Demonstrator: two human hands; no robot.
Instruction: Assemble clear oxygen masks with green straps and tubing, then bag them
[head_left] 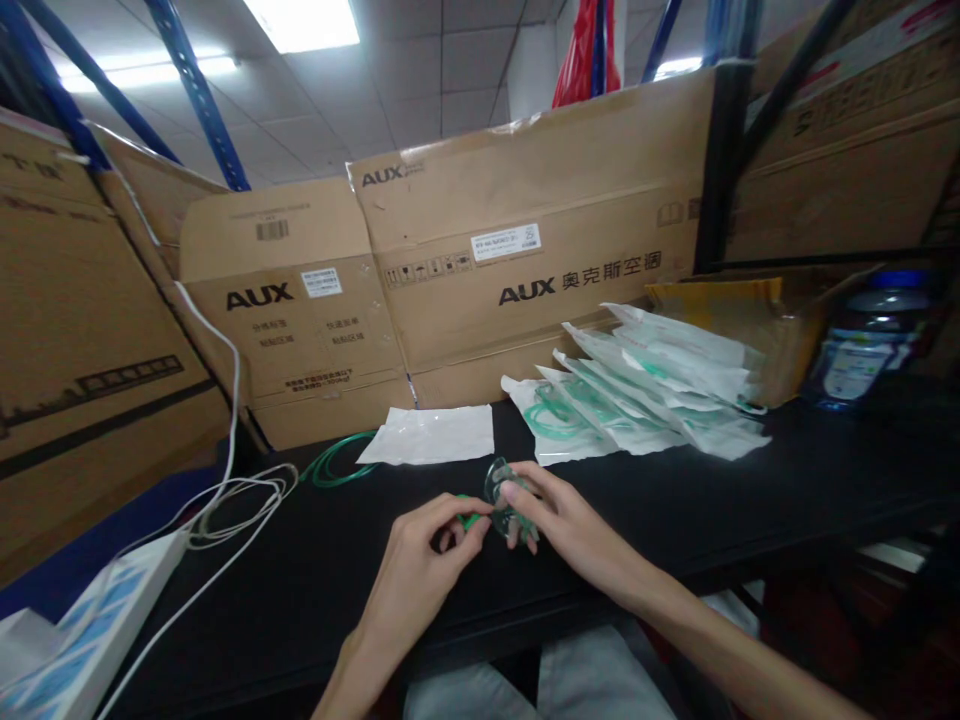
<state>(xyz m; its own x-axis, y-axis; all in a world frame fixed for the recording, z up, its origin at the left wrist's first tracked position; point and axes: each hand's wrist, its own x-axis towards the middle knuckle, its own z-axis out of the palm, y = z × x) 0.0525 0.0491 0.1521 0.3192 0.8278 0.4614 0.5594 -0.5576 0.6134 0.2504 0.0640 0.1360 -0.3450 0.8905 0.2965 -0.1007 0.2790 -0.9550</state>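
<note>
Head cam: R hand's gripping clear greenish pc nr desk's front edge, L hand's pinching green bit, both remaining unbagged, while filled pouches, seemingly done, are sitting toward back edge.

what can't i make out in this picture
All in the head view:
- Clear plastic piece: full shape, partly covered by the right hand.
- Green piece: most of it, hidden by the left hand.
- Power strip: far end, cut off by the picture's edge.
- Bottle: label wording, too blurred and small.
</note>
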